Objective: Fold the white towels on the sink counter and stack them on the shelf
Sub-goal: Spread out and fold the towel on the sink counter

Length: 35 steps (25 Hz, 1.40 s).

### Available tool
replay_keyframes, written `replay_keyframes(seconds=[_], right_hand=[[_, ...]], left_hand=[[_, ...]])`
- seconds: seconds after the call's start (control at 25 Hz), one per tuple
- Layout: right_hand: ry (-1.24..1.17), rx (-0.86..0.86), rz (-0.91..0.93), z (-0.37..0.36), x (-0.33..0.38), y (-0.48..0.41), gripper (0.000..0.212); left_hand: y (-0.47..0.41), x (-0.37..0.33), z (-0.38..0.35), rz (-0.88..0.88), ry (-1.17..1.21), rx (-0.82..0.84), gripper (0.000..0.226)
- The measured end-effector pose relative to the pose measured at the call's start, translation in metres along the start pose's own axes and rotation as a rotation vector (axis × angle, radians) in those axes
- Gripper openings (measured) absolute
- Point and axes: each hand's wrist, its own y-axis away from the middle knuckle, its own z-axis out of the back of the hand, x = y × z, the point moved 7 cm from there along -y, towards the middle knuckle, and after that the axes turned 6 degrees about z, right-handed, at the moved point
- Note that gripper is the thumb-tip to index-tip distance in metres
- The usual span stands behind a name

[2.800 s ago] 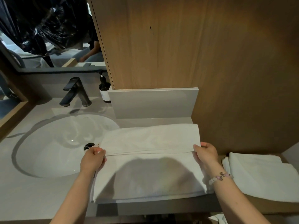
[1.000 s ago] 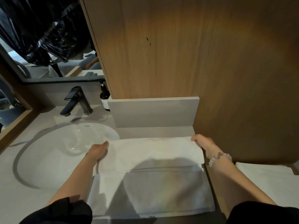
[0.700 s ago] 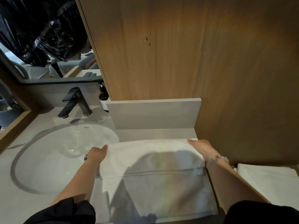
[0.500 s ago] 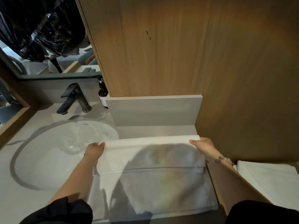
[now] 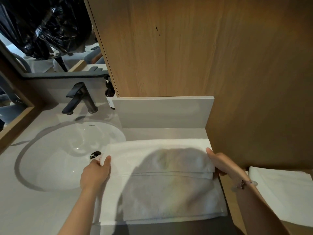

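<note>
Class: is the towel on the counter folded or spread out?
Partly folded. The towel has its far part doubled over, the edge crossing the middle; left hand and right hand grip the ends.

A plain white towel (image 5: 162, 168) on a pale grey counter (image 5: 33, 209). White basin (image 5: 55, 158), matte black faucet (image 5: 79, 99). Wood-grain brown panel (image 5: 169, 48).
</note>
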Motion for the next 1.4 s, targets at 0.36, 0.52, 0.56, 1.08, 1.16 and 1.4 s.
replay_keyframes(seconds=[0.36,0.52,0.56,1.08,1.16,1.4], right_hand=[[-0.37,0.192,0.101,-0.015,0.006,0.032,0.032],[-0.278,0.144,0.125,-0.01,0.001,0.034,0.026],[-0.297,0.121,0.101,-0.009,-0.001,0.033,0.025],[-0.658,0.041,-0.177,-0.016,-0.02,0.024,0.018],[-0.653,0.041,-0.19,-0.016,-0.024,0.025,0.007],[-0.584,-0.053,-0.148,-0.011,-0.017,0.03,0.024]], left_hand=[[0.019,-0.002,0.003,-0.159,0.205,-0.126,0.028],[0.016,0.011,0.002,-0.071,0.303,-0.044,0.038],[0.018,0.012,0.002,-0.065,0.312,-0.041,0.037],[0.019,0.024,-0.01,-0.012,0.484,0.106,0.021],[0.015,0.029,-0.015,0.028,0.497,0.137,0.02],[0.019,0.022,-0.014,-0.083,0.404,0.164,0.036]])
